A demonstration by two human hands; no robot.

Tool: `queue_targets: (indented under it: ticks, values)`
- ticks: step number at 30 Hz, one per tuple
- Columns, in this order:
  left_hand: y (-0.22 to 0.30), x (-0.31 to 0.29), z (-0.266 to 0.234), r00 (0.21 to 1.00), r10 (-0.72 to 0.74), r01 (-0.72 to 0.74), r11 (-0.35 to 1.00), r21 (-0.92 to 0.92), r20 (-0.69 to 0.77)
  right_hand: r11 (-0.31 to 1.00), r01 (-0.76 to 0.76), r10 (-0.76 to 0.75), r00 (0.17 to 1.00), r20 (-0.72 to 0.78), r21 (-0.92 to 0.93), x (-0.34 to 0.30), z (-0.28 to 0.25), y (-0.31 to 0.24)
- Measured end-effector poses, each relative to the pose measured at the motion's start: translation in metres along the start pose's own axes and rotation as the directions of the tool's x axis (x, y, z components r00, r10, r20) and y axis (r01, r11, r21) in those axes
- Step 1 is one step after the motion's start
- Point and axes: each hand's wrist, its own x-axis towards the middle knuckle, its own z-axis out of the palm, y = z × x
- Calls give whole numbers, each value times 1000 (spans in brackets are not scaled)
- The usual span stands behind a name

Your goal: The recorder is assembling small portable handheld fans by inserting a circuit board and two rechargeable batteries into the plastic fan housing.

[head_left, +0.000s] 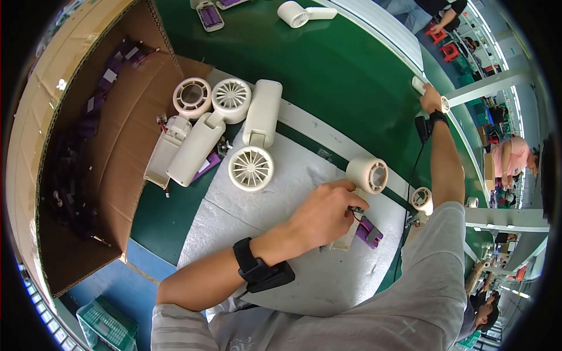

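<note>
My left hand (pixel 328 215) is closed, its fingers pinching at the small circuit board (pixel 355 209) of an opened handheld fan that lies on the white foam mat (pixel 234 228). This fan's round cream head (pixel 367 175) rests just beyond my fingers. A purple battery (pixel 369 232) with thin wires lies beside its handle shell, which my hand partly covers. My right hand (pixel 431 98) reaches far out to the right and is closed around a white handheld fan (pixel 418 85) at the far side of the green table. Its fingers hide much of that fan.
Left of the mat lie several cream fans, among them a grille-faced fan (pixel 251 169) and an opened handle shell (pixel 167 151). A cardboard box (pixel 132 140) holds purple batteries. Another fan (pixel 421 200) lies by my right sleeve. A white fan (pixel 298 14) lies on the green table (pixel 345 70).
</note>
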Motion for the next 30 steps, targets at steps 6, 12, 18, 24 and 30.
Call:
queue_targets:
  ticks: [6,12,18,24,30]
  values:
    - [-4,0,4,999,49,-49,999,0,19,978,157,-149,986,67,-137,-50,-54,-16]
    - [-8,4,5,995,93,-93,996,6,26,790,515,-551,834,15,332,-160,-163,-74]
    - [-5,6,1,998,54,-56,998,34,43,675,643,-698,716,30,362,-278,-202,-76]
    - [-9,5,1,996,63,-66,996,60,59,704,560,-656,748,99,437,-362,-214,-61]
    - [-11,5,1,995,30,-35,998,59,91,722,467,-603,787,133,509,-410,-205,-50]
